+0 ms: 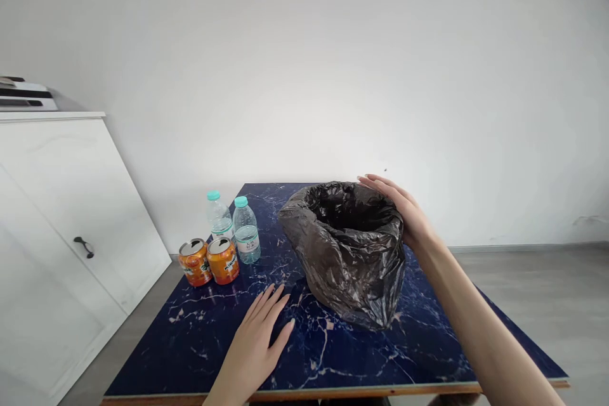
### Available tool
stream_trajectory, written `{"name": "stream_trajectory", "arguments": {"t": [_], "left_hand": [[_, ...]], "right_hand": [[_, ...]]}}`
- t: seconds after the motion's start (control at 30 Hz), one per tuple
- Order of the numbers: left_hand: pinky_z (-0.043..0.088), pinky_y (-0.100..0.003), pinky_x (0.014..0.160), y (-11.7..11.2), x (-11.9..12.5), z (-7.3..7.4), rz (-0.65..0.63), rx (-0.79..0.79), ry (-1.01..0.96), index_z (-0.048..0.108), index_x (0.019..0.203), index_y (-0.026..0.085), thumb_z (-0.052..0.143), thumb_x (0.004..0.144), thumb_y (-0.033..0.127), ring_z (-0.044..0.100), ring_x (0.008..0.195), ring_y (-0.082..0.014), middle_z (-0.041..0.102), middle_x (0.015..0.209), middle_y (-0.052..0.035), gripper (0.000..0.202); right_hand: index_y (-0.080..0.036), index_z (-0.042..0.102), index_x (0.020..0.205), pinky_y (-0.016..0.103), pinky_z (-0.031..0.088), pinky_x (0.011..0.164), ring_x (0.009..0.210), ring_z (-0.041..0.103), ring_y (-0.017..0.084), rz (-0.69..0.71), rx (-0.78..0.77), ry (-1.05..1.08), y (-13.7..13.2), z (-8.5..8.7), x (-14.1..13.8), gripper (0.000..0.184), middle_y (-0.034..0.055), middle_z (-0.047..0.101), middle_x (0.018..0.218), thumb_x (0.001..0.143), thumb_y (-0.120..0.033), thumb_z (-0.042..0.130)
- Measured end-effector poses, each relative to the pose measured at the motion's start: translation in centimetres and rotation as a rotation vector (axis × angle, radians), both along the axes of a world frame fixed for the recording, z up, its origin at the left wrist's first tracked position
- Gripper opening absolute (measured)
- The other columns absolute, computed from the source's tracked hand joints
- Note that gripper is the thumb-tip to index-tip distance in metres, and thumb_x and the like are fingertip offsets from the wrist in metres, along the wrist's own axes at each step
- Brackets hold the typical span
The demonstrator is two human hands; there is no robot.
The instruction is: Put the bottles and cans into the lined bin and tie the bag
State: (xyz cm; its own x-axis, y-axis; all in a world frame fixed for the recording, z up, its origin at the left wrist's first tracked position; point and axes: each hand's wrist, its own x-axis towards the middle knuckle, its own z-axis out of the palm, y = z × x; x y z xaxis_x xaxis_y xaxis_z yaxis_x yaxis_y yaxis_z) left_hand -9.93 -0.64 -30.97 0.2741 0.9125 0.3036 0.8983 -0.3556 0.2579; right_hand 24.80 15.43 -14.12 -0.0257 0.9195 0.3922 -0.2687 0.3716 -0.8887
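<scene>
A bin lined with a crumpled black plastic bag (349,254) stands on the dark blue marbled table (190,336), its mouth facing up. My right hand (402,209) lies against the bag's far right rim, fingers stretched along the edge. My left hand (259,342) rests flat on the table, fingers spread, just left of the bag's base and holding nothing. Two orange drink cans (209,261) stand side by side at the table's left, with two small clear water bottles (234,227) with teal caps right behind them.
A white cabinet (57,228) with a black handle stands to the left of the table, with a flat device on top. A plain white wall is behind. Grey floor shows to the right of the table.
</scene>
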Motion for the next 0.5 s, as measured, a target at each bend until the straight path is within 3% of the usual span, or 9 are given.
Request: {"name": "stream_trajectory", "arguments": {"t": [0.17, 0.5], "left_hand": [[0.049, -0.058, 0.123, 0.0, 0.0, -0.4, -0.004, 0.032, -0.01, 0.044, 0.165, 0.043, 0.054, 0.109, 0.052, 0.041, 0.157, -0.0359, 0.044, 0.171, 0.002, 0.057], [0.047, -0.059, 0.125, -0.1, 0.4, 0.1, 0.018, -0.025, 0.013, 0.047, 0.163, 0.039, 0.05, 0.11, 0.054, 0.039, 0.159, -0.0355, 0.042, 0.172, 0.0013, 0.055]], "right_hand": [[-0.027, 0.079, 0.125, 0.049, 0.041, 0.128, 0.143, 0.06, 0.031, 0.039, -0.035, -0.012, 0.5, -1.2, 0.3, 0.041, 0.0026, 0.072, 0.146, 0.085, -0.033, 0.072], [-0.028, 0.083, 0.12, 0.049, 0.042, 0.126, 0.14, 0.063, 0.033, 0.017, -0.05, 0.041, 0.3, -1.4, -0.3, 0.041, -0.0002, 0.075, 0.139, 0.083, -0.031, 0.065]]}}
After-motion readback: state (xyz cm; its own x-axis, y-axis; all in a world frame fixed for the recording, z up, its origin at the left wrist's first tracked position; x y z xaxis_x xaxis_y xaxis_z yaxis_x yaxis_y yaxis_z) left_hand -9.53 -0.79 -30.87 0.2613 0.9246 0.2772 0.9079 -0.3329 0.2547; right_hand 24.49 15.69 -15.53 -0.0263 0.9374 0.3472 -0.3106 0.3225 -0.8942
